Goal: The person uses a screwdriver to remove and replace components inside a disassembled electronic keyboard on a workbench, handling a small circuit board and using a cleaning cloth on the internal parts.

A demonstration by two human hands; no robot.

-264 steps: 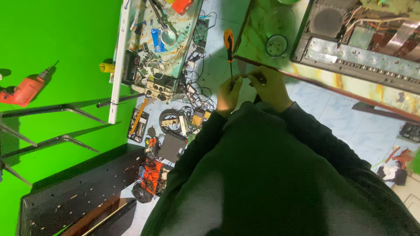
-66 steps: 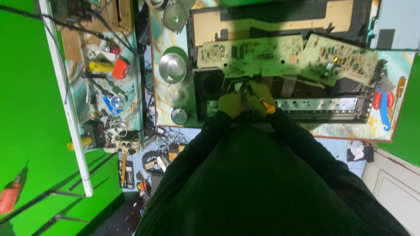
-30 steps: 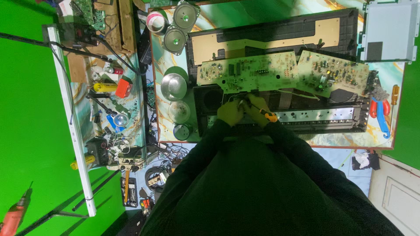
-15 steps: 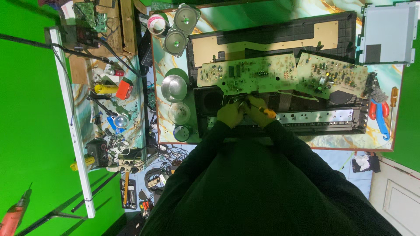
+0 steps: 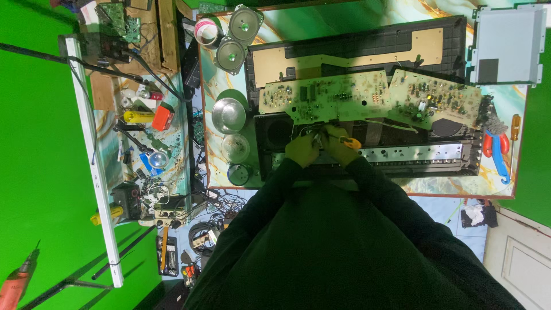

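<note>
While both hands meet over the opened chassis:
Chassis (image 5: 402,161): black, under both hands.
Circuit board (image 5: 327,95): green, just beyond the fingers.
Right hand (image 5: 337,144): closed around an orange-handled screwdriver (image 5: 350,141).
Left hand (image 5: 302,150): curled, contents unclear.

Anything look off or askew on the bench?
Two circuit boards lie loose and tilted across the opened black chassis, out of their mounts. Both hands work just below them. Nothing looks spilled or broken.
</note>
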